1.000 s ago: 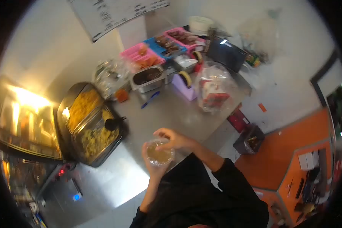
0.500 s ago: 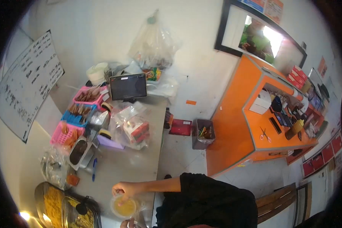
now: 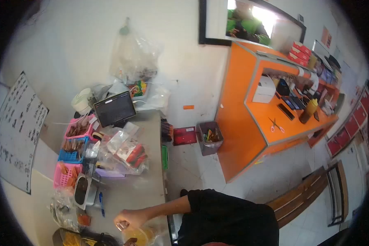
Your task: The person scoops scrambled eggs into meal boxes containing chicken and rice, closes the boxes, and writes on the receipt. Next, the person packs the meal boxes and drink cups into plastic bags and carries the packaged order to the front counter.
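Observation:
At the bottom edge, a round clear tub (image 3: 140,234) with yellowish contents is partly cut off by the frame. My right hand (image 3: 132,218) reaches over its upper left rim, fingers closed; a small shiny bit shows at the fingertips, too unclear to name. Of my left hand (image 3: 130,242), only fingers show, against the tub's lower left side; the rest lies outside the view. A blue pen (image 3: 101,204) and a small orange-red packet (image 3: 84,219) lie on the metal table (image 3: 147,180) just beyond my right hand.
Along the wall stand pink (image 3: 62,176) and blue baskets (image 3: 68,156), a metal container (image 3: 82,190), a tablet (image 3: 115,109) and a plastic bag with red items (image 3: 127,153). Food trays (image 3: 90,238) sit lower left. Rightward are a bin (image 3: 210,139) and an orange counter (image 3: 242,123).
The view has swung right, bringing the orange counter and bench into sight. The tub and both hands now sit lower in the view, and less of my left hand shows.

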Demonstrator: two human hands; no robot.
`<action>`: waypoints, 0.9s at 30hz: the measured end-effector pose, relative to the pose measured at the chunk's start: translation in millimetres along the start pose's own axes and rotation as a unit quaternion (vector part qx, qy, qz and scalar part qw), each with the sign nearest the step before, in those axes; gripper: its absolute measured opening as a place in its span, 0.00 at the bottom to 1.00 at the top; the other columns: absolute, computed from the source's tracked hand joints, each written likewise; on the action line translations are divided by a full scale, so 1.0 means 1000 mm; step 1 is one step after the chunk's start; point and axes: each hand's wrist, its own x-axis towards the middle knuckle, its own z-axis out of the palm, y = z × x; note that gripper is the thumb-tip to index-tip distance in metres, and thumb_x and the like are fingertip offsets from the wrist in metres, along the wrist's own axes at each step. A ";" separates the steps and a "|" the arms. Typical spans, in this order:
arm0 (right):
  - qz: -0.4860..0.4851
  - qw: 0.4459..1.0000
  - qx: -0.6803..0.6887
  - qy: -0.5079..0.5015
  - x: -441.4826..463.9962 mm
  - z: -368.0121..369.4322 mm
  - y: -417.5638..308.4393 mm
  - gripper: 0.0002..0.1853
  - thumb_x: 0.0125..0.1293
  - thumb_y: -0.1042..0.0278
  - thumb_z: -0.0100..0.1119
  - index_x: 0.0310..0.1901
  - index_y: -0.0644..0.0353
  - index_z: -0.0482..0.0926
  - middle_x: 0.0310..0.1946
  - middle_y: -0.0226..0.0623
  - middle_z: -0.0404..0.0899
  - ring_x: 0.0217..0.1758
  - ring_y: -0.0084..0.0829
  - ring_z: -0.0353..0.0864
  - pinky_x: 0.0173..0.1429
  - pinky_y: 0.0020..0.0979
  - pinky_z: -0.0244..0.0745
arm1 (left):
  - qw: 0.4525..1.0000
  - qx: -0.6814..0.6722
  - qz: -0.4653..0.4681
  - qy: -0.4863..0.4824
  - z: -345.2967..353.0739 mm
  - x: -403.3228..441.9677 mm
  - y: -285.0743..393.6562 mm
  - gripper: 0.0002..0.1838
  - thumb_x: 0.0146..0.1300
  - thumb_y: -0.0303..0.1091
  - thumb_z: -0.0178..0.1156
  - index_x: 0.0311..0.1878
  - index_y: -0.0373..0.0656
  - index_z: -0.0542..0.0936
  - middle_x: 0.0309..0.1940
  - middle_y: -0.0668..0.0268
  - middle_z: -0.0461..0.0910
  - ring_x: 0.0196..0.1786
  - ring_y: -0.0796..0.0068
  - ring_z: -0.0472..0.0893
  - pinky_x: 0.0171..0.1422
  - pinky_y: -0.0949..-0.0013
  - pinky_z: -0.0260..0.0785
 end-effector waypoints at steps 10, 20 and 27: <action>0.016 0.989 0.108 0.097 -0.014 -0.075 -0.034 0.09 0.53 0.67 0.57 0.27 0.64 0.72 0.20 0.27 0.73 0.24 0.15 0.69 0.27 0.21 0.63 | 0.942 0.157 0.202 -0.219 0.030 0.072 0.077 0.15 0.61 0.35 0.43 0.44 0.33 0.69 0.28 0.45 0.74 0.26 0.51 0.73 0.29 0.58 0.64; 0.006 0.990 0.122 0.069 -0.009 -0.172 -0.017 0.09 0.54 0.68 0.57 0.33 0.64 0.74 0.29 0.31 0.76 0.34 0.18 0.73 0.37 0.21 0.67 | 0.923 0.160 0.177 -0.302 0.101 0.133 0.137 0.10 0.52 0.25 0.51 0.39 0.38 0.67 0.30 0.53 0.77 0.23 0.63 0.75 0.28 0.69 0.65; 0.065 0.983 0.167 0.035 -0.017 -0.250 -0.021 0.11 0.55 0.71 0.55 0.40 0.62 0.71 0.39 0.32 0.70 0.41 0.19 0.69 0.46 0.21 0.65 | 0.954 -0.080 0.229 -0.176 0.110 0.171 0.157 0.08 0.46 0.19 0.54 0.26 0.41 0.66 0.25 0.59 0.76 0.23 0.73 0.73 0.29 0.75 0.63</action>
